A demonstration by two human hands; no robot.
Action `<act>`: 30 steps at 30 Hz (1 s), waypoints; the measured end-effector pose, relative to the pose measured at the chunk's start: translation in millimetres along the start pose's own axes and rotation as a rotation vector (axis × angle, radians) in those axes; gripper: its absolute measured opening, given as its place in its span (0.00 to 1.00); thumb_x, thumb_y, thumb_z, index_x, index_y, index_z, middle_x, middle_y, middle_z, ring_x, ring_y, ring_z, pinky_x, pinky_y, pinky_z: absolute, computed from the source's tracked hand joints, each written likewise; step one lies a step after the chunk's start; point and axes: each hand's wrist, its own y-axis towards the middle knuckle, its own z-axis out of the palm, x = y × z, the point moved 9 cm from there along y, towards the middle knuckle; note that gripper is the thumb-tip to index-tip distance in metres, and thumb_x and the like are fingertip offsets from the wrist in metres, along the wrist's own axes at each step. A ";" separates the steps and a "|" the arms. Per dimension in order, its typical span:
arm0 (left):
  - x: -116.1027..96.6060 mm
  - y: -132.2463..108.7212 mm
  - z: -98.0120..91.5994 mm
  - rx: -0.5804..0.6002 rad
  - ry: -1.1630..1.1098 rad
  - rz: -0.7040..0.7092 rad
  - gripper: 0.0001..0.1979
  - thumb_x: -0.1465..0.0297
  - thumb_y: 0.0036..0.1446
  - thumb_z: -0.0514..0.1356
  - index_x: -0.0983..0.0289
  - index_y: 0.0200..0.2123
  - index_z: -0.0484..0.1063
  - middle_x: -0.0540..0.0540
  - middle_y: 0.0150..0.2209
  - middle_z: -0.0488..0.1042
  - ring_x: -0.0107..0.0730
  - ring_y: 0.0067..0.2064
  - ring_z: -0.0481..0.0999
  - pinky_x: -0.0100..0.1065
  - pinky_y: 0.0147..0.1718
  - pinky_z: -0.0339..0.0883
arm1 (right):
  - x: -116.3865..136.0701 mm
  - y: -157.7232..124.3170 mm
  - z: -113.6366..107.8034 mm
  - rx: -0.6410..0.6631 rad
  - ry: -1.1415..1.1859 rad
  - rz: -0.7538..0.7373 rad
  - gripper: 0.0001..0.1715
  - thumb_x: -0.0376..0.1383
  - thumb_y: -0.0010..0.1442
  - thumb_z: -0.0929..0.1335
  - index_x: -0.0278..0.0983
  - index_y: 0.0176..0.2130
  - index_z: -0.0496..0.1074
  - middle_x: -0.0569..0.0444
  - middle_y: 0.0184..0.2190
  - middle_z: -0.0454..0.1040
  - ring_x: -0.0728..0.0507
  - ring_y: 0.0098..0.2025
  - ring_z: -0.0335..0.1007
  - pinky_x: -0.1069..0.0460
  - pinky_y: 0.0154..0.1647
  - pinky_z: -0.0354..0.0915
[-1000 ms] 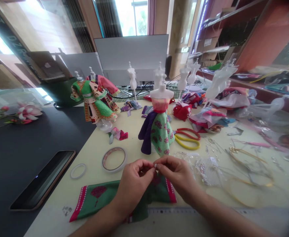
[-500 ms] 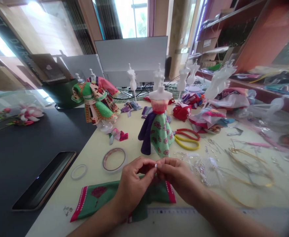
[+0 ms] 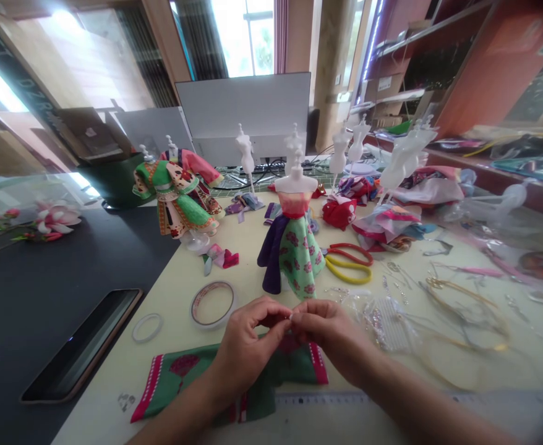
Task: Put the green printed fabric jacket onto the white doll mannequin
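Observation:
My left hand and my right hand meet at the fingertips over the table. Thumb and forefinger of each are pinched together around something tiny and pale, mostly covered by the fingers; its kind does not show. Beneath the hands lies a green cloth with pink-red edging and a dark red motif, partly hidden by my wrists. Just beyond them stands a small white dress form wearing a coral top and a skirt of purple and flowered green fabric.
Left of the hands lie a tape roll, a thin white ring and a phone. Scissors with red and yellow handles, beaded trims and golden wire spread to the right. A ruler lies in front; dressed forms stand behind.
The view has shifted slightly. Both hands keep their pinch at nearly the same place, and the small white thing between the fingertips is now more covered.

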 end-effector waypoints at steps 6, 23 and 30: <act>1.5 1.9 1.1 0.047 -0.048 -0.016 0.03 0.73 0.54 0.61 0.64 0.30 0.75 0.51 0.28 0.74 0.26 0.31 0.74 0.24 0.29 0.68 | 0.1 -1.2 1.1 -0.007 -0.023 0.000 0.08 0.37 0.49 0.73 0.33 0.26 0.75 0.54 0.20 0.74 0.50 0.24 0.69 0.55 0.29 0.62; 11.4 -0.1 5.1 0.073 -0.188 -0.124 0.02 0.73 0.52 0.62 0.65 0.29 0.75 0.51 0.28 0.75 0.27 0.30 0.76 0.25 0.29 0.71 | 0.9 -0.7 0.5 -0.029 -0.018 0.013 0.09 0.37 0.47 0.73 0.33 0.24 0.73 0.56 0.17 0.71 0.51 0.22 0.66 0.56 0.26 0.59; 16.2 -0.3 9.3 0.091 -0.230 -0.193 0.03 0.71 0.53 0.62 0.65 0.31 0.74 0.51 0.27 0.75 0.27 0.30 0.76 0.27 0.30 0.71 | 2.5 -2.6 1.6 -0.030 -0.074 -0.001 0.09 0.38 0.49 0.72 0.34 0.25 0.73 0.57 0.18 0.71 0.51 0.23 0.67 0.55 0.27 0.62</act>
